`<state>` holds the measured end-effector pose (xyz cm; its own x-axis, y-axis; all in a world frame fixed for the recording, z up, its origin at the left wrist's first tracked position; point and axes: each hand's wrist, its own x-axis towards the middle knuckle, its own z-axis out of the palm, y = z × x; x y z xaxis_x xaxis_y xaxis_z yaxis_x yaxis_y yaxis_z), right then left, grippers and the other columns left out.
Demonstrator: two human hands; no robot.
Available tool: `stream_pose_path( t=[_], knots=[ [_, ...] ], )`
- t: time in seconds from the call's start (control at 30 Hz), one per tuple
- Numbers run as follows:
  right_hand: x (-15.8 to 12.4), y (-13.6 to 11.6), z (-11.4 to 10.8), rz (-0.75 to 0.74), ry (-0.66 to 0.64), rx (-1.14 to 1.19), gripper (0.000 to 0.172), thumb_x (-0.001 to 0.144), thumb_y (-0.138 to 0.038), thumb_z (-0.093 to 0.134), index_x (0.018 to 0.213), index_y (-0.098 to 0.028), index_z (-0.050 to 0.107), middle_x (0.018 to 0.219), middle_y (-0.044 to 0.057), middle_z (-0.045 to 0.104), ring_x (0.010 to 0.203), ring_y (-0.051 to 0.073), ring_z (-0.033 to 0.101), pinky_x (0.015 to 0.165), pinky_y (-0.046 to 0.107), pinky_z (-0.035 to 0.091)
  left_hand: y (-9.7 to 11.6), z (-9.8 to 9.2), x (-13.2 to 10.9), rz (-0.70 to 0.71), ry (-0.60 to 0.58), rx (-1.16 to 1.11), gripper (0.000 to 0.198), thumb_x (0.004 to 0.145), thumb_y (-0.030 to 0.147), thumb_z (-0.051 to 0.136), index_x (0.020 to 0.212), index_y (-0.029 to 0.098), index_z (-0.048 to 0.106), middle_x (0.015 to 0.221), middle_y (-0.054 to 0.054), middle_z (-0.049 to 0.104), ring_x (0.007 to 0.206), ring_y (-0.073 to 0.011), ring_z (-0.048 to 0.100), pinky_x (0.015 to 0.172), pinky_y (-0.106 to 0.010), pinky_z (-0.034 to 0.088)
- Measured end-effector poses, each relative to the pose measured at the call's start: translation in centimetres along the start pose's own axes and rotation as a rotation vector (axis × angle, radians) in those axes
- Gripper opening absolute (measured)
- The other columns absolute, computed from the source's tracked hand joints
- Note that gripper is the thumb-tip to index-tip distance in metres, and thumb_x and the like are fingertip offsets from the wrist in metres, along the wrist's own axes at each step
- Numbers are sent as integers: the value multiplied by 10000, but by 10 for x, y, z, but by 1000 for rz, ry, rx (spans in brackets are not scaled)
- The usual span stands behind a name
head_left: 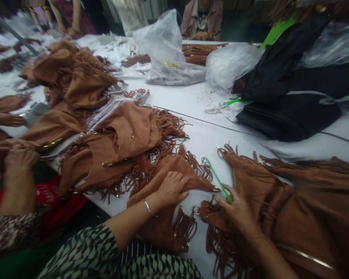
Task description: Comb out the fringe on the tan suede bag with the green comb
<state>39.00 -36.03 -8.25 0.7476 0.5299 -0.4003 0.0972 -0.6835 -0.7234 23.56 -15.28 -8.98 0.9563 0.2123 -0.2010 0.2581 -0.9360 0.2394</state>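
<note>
Near the front edge of the white table [197, 100], the left hand [171, 188] lies flat, fingers spread, on a tan suede fringed piece [174, 166]; just right of it the right hand [237, 211] pinches a thin green rod [218, 179] against another brown fringed bag [293, 209] by a metal ring [196, 210]. Far left, a co-worker's hand [19, 159] rests on a heap of the same bags [75, 77]

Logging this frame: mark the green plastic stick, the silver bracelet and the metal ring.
Thin green plastic stick [216, 177]: head view, mid-shaft above the right hand.
Silver bracelet [147, 207]: head view, band on the left wrist.
Small round metal ring [196, 210]: head view, its rim, between the hands.
</note>
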Motion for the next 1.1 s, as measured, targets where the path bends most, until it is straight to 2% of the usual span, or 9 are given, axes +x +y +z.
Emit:
stream_pose_path(
  t=[0.1, 0.2, 0.33, 0.43, 0.63, 0.8, 0.9, 1.0, 1.1],
  knots=[
    [11, 12, 41, -36, -121, -397, 628, 783, -333, 559, 1361, -150, 395, 907, 104, 682, 755, 234, 643, 671, 307, 446, -26, -10, -16, -321, 157, 60, 590, 823, 461, 517, 1303, 141, 394, 1239, -141, 488, 1146, -287, 425, 985, -432, 323],
    [20, 18, 54, -25, -125, -629, 565, 870, -308, 440, 1403, -173, 310, 822, 115, 687, 706, 254, 652, 617, 316, 412, -46, -11, -42, -582, 57, 39, 556, 829, 522, 503, 1215, 125, 455, 1145, -147, 546, 1073, -278, 500, 914, -396, 398],
    [28, 21, 52, -9, -149, -651, 404, 906, -348, 371, 1256, -160, 448, 788, 108, 679, 696, 238, 652, 594, 298, 381, -46, 2, -65, -569, -110, -13, 332, 935, 422, 333, 975, 164, 537, 997, -91, 609, 940, -210, 589, 820, -316, 450],
    [35, 21, 44, -9, -164, -572, 321, 878, -372, 444, 1099, -156, 528, 779, 92, 671, 714, 222, 643, 599, 277, 379, -45, -2, -56, -561, -206, -21, 306, 951, 357, 294, 988, 173, 536, 924, -77, 649, 833, -202, 634, 760, -311, 465],
    [57, -10, -11, -219, -147, -435, 235, 796, -399, 571, 868, -176, 565, 712, 46, 636, 675, 191, 601, 608, 254, 380, -59, -77, -13, -438, -150, -26, 332, 942, 398, 319, 987, 190, 574, 940, -75, 666, 894, -212, 628, 796, -310, 457],
    [56, -68, -83, -308, 143, -530, 295, 760, -470, 617, 843, -194, 559, 737, 55, 620, 699, 222, 585, 631, 289, 374, -49, -156, 15, -323, 56, -46, 342, 934, 397, 329, 942, 169, 583, 925, -61, 654, 840, -193, 605, 769, -294, 450],
    [45, -83, -106, -328, 255, -566, 341, 763, -534, 602, 836, -204, 555, 716, 61, 608, 670, 226, 571, 608, 297, 363, -41, -182, 22, -245, 144, -48, 346, 933, 397, 334, 946, 155, 582, 901, -58, 645, 811, -183, 588, 762, -292, 447],
    [42, -70, -95, -324, 257, -550, 311, 772, -497, 599, 857, -201, 559, 770, 66, 626, 718, 236, 587, 624, 295, 373, -42, -175, 23, -241, 97, -32, 360, 928, 415, 341, 914, 155, 590, 865, -66, 641, 796, -190, 589, 767, -300, 448],
    [39, -39, -51, -268, 99, -512, 256, 791, -415, 586, 886, -179, 558, 798, 72, 650, 747, 222, 609, 636, 275, 384, -55, -135, 13, -281, -45, -28, 345, 918, 426, 366, 911, 172, 600, 908, -80, 649, 828, -209, 605, 767, -309, 452]
  ],
)
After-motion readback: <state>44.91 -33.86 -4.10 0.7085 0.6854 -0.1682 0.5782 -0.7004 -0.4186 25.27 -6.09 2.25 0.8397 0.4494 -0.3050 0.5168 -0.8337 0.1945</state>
